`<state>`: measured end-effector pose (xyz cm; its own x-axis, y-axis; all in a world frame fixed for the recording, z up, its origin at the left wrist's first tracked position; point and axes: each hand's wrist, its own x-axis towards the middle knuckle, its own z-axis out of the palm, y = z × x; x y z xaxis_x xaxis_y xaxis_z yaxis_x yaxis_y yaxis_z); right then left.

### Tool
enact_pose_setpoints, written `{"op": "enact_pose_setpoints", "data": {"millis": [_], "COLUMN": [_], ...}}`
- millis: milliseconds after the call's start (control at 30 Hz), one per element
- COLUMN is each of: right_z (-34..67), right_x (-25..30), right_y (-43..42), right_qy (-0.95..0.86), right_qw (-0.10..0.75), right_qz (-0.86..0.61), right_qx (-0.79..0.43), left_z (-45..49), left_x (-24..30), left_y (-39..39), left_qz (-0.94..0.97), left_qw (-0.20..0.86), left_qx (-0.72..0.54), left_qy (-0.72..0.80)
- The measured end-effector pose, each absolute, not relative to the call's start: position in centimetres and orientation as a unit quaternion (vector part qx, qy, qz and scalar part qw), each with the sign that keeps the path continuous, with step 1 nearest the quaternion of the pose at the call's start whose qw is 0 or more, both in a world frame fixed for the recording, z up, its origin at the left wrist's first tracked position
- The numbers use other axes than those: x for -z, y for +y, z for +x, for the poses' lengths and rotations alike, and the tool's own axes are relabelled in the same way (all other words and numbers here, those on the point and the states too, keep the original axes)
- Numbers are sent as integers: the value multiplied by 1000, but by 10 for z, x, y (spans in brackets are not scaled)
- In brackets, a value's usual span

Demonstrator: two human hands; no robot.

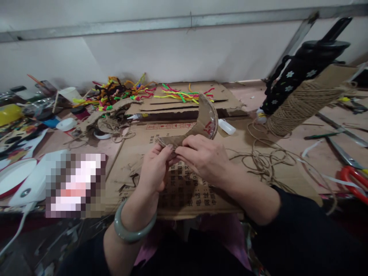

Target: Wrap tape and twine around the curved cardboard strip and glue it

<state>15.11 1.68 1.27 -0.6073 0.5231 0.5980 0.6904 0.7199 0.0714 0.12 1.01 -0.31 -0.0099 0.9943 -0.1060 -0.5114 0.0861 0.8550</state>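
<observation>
Both my hands meet at the middle of the table on a curved strip of brown cardboard (201, 124). My left hand (153, 168), with a grey-green bangle on its wrist, pinches the strip's near end. Pressed against it from the right, my right hand (202, 157) grips the same end with closed fingers. The strip arcs up and away to the right, its far end standing above a flattened cardboard box (184, 188) with printed characters.
Coloured pipe cleaners (120, 92) lie at the back. A twine-wrapped cone (301, 105) stands at right, with loose twine (267, 157) trailing from it. Red-handled scissors (355, 180) lie far right. A small white bottle (227, 126), tape rolls and cups (69, 94) crowd the left.
</observation>
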Motion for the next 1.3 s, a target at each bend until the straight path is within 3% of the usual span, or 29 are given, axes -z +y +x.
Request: {"op": "enact_pose_setpoints", "data": {"millis": [500,1300], "right_z": [162,161], "right_x": [-18,-19], "right_y": [19,20], "right_qy": [-898,-898], "right_qw": [263,238], "right_qz": [-338,-356], "right_qx": [101,96], "left_z": [-3,-1], "left_x": [1,4], "left_y": [14,14], "left_qz": [306,282], "left_qw": [604,658], "left_qx": [-613,-590], "left_qy": [408,373]}}
